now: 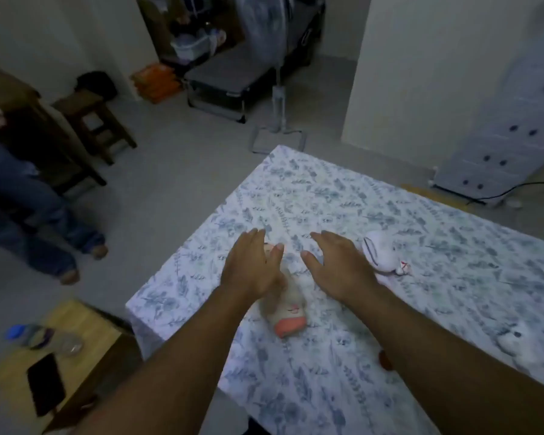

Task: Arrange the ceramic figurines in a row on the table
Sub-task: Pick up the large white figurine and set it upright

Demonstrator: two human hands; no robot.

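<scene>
A pink-based figurine (288, 315) lay tipped on the surface (390, 215) under my left hand (252, 265), fingers spread, gripping nothing. My right hand (339, 265) hovered splayed beside a white figurine (383, 255) farther right.

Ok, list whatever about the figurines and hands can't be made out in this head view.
- Pink-based figurine: top hidden under the left hand; contact unclear.
- White figurine: near side covered by the right hand; contact unclear.
- Blurred white figurine: shape and pose unreadable.
- Small reddish object: mostly behind the right forearm, not identifiable.
- Table: right side cut off by the frame edge.
</scene>
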